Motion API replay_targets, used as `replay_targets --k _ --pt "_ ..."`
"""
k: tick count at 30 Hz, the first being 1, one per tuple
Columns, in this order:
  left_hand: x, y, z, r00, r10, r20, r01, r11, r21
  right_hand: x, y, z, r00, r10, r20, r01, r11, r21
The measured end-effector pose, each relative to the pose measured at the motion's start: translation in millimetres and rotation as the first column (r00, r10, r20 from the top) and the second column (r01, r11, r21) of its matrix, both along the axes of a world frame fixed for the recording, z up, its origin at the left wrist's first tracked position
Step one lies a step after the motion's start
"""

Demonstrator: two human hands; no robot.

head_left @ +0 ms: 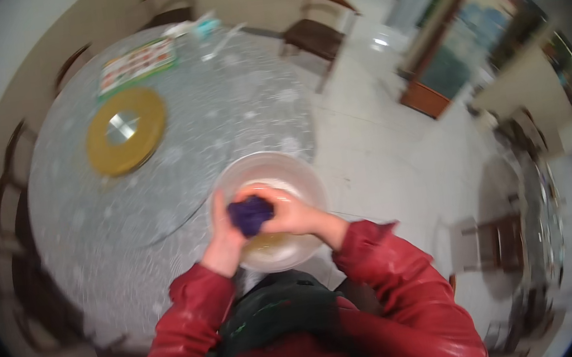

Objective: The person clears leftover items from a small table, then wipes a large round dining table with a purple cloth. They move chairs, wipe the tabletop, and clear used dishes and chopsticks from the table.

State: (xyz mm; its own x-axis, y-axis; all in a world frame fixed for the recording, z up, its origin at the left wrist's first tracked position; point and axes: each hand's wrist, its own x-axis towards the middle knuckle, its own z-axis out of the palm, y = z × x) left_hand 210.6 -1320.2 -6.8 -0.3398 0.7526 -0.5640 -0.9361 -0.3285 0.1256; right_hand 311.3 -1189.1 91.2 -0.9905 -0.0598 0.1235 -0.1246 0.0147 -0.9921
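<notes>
Both hands are working over a clear bowl [304, 176] sitting at the near edge of a round grey table [173, 143]. A dark purple cloth [250, 213] is bunched up between them, held just above the bowl's middle.

Left hand [225, 233] is gripping the cloth from the left side, fingers curled tight against it. Right hand [289, 210] is gripping from the right and over the top, fingers wrapped down on the wad. Both hands are touching each other around the cloth, so only a small patch of purple is showing. Can't tell whether there's liquid in the bowl; bottom is looking yellowish.

Both forearms are coming in from the lower edge in shiny red sleeves [394, 287].

Further back on the table: a gold ring-shaped turntable [126, 129] with a silver centre, well apart from the bowl. Beyond it a green and red printed sheet [137, 64] is lying flat near the far edge. Wooden chairs [315, 30] are standing around the table, pale tiled floor [377, 159] to the right. The view is motion-blurred, fine detail isn't readable.
</notes>
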Motion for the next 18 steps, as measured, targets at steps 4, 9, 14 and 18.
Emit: replay_targets --k 4,9,14,18 --pt "7.8 9.1 -1.0 0.993 -0.11 0.052 0.114 0.991 -0.069 20.1 -0.4 27.7 0.971 -0.082 0.223 0.113 0.985 -0.127" --pt "24.6 -1.1 49.7 0.979 -0.19 0.066 0.198 0.969 -0.149 15.2 33.0 -20.6 0.908 -0.226 0.354 0.341 0.888 -0.308" --pt "39.5 1.3 69.5 0.975 -0.222 0.032 0.217 0.971 0.103 9.4 22.1 -45.1 0.854 -0.016 0.52 0.447 0.537 -0.716" --pt "49.5 3.2 68.7 0.954 -0.297 -0.045 0.299 0.954 0.024 2.0 18.3 -48.5 0.925 -0.089 0.37 0.332 0.662 -0.672"
